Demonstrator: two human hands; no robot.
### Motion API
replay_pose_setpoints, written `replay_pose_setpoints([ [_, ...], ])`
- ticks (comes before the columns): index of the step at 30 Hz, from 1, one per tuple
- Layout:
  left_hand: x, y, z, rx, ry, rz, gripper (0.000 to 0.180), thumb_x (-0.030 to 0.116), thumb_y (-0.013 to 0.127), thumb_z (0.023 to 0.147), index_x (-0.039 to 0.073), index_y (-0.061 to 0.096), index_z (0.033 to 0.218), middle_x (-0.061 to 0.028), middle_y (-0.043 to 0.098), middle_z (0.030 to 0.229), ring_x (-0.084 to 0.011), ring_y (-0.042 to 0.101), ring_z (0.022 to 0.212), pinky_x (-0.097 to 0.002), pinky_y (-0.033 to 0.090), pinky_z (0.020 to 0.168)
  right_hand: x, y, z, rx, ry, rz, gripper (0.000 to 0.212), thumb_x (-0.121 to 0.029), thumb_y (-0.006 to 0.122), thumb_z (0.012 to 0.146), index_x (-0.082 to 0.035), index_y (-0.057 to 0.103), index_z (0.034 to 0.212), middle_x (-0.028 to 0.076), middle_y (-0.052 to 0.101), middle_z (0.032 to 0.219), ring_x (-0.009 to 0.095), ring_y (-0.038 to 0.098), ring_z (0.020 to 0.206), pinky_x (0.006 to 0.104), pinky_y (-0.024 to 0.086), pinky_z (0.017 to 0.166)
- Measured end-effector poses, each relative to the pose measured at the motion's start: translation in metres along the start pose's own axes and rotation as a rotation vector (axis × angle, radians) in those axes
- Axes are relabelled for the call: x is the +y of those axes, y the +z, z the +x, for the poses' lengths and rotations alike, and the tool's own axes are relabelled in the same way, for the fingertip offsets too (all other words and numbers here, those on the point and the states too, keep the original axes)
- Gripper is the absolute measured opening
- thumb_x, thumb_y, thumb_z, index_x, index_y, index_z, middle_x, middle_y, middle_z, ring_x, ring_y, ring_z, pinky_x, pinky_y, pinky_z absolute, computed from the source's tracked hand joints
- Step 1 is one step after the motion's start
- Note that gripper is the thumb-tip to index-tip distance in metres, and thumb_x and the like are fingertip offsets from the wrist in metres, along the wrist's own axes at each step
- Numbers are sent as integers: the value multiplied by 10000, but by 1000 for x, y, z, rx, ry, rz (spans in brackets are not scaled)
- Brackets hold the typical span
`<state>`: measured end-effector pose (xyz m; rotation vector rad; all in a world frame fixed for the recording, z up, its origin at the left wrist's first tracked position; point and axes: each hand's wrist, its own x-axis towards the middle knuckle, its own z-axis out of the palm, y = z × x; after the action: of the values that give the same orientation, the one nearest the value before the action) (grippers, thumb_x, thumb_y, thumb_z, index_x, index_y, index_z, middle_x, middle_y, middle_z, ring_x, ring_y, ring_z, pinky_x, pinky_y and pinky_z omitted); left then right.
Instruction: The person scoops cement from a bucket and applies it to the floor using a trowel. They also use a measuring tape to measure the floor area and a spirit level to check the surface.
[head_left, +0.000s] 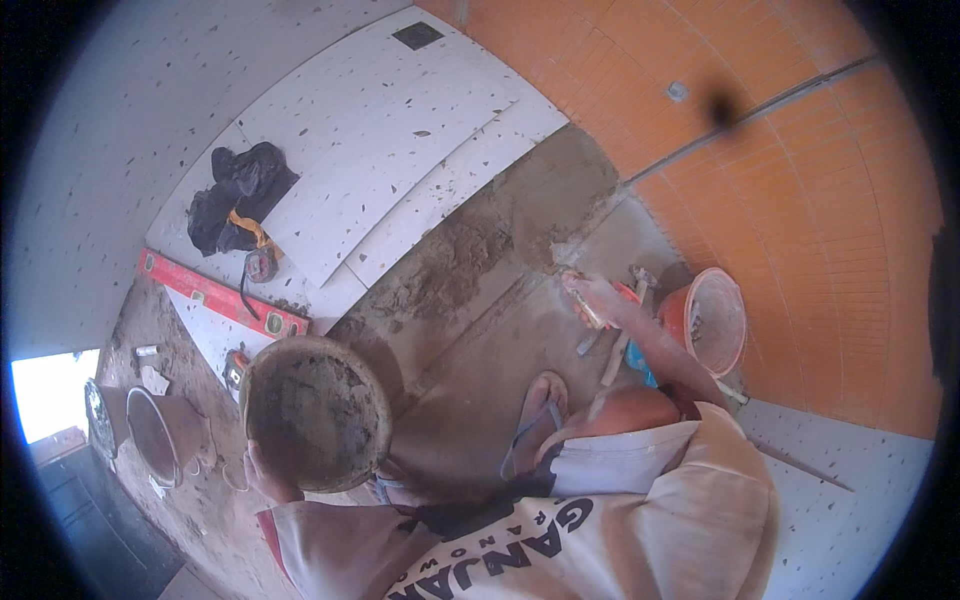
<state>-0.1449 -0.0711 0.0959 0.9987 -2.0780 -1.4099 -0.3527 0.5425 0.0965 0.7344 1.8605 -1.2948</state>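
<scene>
My left hand [262,470] is closed on the near left side of a round, mortar-crusted basin [318,415]. The basin tilts toward me and shows a thin grey residue inside. Out to the right, my right hand [588,292] is closed round a tool with a pale handle [597,318]; its working end cannot be made out. That hand is low over the grey mortar bed [480,270], near the foot of the orange wall. Rough, lumpy mortar lies along the edge of the white speckled tiles [400,150]. My sandalled foot [540,405] stands between basin and right hand.
A red spirit level [225,297], tape measures [260,264] and a black plastic bag [235,195] lie on or beside the tiles. Buckets [165,440] stand at left. An orange tub [712,320] and a hammer-like tool [640,285] are by the orange-tiled wall [760,190].
</scene>
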Motion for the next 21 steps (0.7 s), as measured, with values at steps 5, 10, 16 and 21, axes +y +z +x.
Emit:
replay_pose_setpoints([
  [5,0,-2,4,20,-89,-180,346,318,545,1003,15,611,851,-48,621,797,-136,554,701,-304,483,676,-10,7,-15,-42,-77,-241,325,-407,545,979,-87,587,940,13,544,645,125,526,468,300,426,408],
  [10,40,14,-8,31,-242,-252,313,301,569,998,35,607,837,-25,615,773,-105,544,675,-270,467,638,7,8,9,168,-168,-261,317,-373,516,997,-71,611,979,25,549,632,130,526,458,306,422,403],
  [16,44,14,-11,15,-191,-265,312,293,559,1003,33,611,839,-11,597,760,-97,536,680,-267,460,637,-10,30,10,80,-145,-24,306,-355,526,991,-61,603,949,22,522,588,134,523,458,320,424,409],
  [21,17,7,-1,26,-142,-240,307,290,558,1002,33,619,846,0,597,786,-89,534,715,-265,458,667,-11,3,9,-31,-168,-430,305,-347,548,976,-55,606,915,22,544,617,132,539,476,321,435,415],
])
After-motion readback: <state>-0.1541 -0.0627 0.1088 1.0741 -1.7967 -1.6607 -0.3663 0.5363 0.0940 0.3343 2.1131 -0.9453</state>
